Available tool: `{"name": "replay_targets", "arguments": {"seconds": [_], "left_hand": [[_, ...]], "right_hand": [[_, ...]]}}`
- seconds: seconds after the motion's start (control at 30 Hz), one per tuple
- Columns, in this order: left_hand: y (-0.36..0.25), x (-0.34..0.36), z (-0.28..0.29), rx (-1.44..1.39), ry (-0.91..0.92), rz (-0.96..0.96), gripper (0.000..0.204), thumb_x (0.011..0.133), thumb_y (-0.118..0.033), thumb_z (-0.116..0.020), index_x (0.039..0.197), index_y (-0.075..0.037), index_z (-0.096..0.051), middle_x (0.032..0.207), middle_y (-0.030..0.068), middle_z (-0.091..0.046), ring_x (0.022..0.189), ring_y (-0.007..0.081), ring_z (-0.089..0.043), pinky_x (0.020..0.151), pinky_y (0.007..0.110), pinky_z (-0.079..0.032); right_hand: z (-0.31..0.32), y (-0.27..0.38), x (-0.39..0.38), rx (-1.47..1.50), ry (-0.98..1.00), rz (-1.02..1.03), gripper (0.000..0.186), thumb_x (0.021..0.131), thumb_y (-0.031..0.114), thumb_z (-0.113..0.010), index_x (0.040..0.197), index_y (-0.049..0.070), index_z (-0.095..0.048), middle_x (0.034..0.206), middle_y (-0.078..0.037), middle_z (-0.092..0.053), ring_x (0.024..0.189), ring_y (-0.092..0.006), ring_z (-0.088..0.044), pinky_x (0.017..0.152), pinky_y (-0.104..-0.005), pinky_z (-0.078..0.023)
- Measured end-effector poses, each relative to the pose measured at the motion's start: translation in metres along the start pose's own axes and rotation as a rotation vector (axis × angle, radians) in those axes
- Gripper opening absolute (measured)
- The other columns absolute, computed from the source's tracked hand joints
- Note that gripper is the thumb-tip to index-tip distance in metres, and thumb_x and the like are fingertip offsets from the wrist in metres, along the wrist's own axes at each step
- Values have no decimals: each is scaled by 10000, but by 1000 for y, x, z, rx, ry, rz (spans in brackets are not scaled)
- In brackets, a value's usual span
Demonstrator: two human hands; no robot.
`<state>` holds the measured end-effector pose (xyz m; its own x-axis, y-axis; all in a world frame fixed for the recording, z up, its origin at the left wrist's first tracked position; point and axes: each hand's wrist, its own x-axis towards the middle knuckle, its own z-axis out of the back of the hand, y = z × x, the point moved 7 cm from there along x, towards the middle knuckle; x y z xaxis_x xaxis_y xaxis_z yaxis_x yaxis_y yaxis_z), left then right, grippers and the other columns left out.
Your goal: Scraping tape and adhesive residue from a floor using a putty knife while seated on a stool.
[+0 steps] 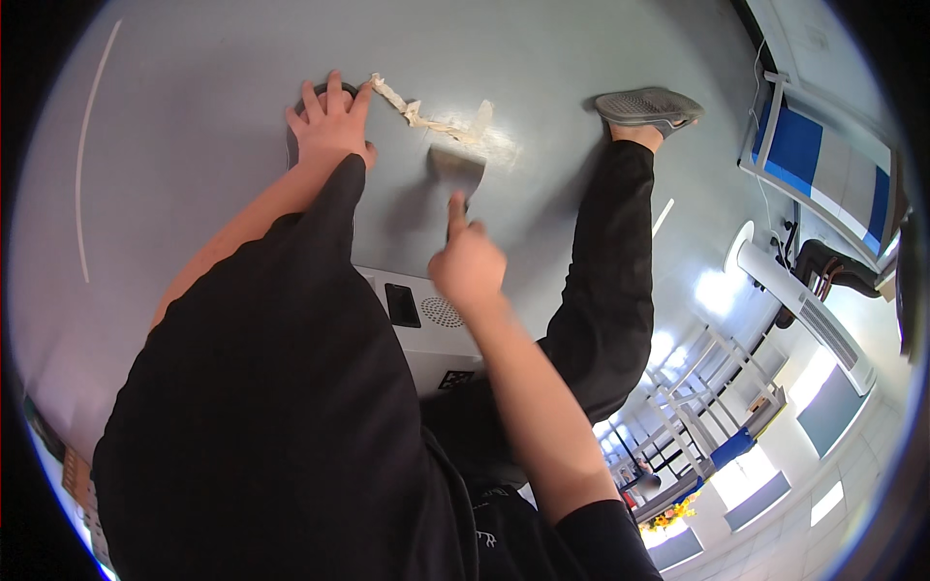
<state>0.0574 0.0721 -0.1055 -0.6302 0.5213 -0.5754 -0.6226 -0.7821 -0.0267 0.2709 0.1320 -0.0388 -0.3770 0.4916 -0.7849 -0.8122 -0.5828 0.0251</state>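
Scraper (pixel 457 169): broad, flat metal blade, grey and dull, with brownish marks; narrow handle mostly hidden by the grip. Located at mid-scene, blade facing far, just near of the crumpled strip.

Right hand (pixel 469 259): fingers curled round the scraper's handle, index finger laid along it toward the blade.

Left hand (pixel 331 121): fingers fanned wide, palm down over a dark-rimmed item, mostly covered; whether it grips this cannot be told.

Crumpled strip (pixel 426 121): cream, ragged, twisted, running from beside the left hand toward the right, ending near a pale scuffed patch (pixel 499 145).

Floor (pixel 213 58): grey, smooth, glossy, with a long white line (pixel 94 145) at left.

Shoe (pixel 647 107): grey, textured upper, far right.

White casing (pixel 387 281): nearer, between the legs; dark rectangular panel, round perforated grille, small black-and-white patterned label (pixel 455 379).

Room, right: blue-and-white panel (pixel 790 145) in a pale frame, tall white vented unit (pixel 799 310), pale metal racks, flowers.

Writing: pale marking on the dark shirt, unreadable.
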Motion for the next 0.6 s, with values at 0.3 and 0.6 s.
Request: {"name": "replay_targets", "arguments": {"seconds": [0.3,0.6], "left_hand": [[9,-1,-3,17,9,9,895,763,-337,-754,1536,-314,-304,1624,107,-97,1467,469,-83,1123,692,-189],[2,2,-7,-8,-12,-19,885,747,-336,-763,1522,-308,-336,1612,117,-133,1455,474,-109,1105,712,-198]], "right_hand": [[-19,23,-30,-101,63,112,838,796,122,-629,1552,62,-275,1078,-210,-601,855,-316,-692,709,-417,-572],[24,15,13,-38,-55,69,805,795,126,-635,1530,39,-318,1068,-181,-617,953,-303,-669,756,-404,-569]]}}
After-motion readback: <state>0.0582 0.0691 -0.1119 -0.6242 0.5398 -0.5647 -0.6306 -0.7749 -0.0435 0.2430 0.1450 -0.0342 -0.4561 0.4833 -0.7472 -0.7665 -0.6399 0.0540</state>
